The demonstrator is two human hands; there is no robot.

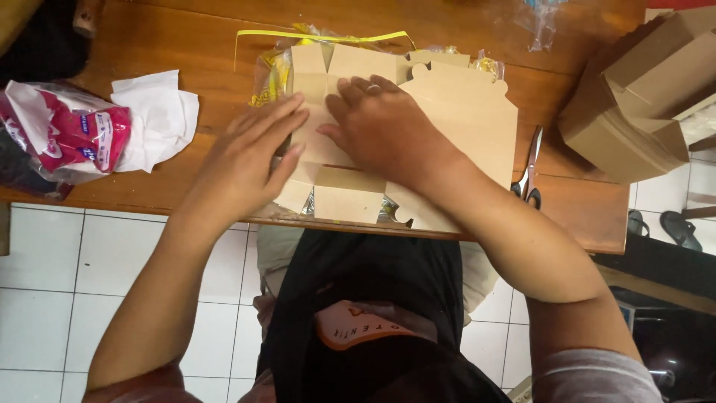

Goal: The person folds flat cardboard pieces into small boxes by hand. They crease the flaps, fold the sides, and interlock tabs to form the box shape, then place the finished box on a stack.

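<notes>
Wooden counter (pixel 149 30). Far left: red-and-white plastic packet (pixel 63 134), touching crumpled white paper (pixel 156 116). Yellow plastic strip (pixel 321 36) lies along the top centre. Scissors (pixel 529 175) near the right edge. Stack of folded brown boxes (pixel 641 97) at far right. Clear plastic wrapper (pixel 541 19) at the top. White tiled floor (pixel 60 291); dark sandals (pixel 664 224) on it.

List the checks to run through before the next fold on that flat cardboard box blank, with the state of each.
1. Left hand flat on cardboard blank: ok.
2. Right hand pressing the blank's middle: ok.
3. Blank fully on the wooden table: not ok, near flaps overhang the edge.
4. Scissors clear of both hands: ok.
5. Plastic wrapper out from under the blank: not ok.
6. Crease under the hands formed: cannot tell.
</notes>
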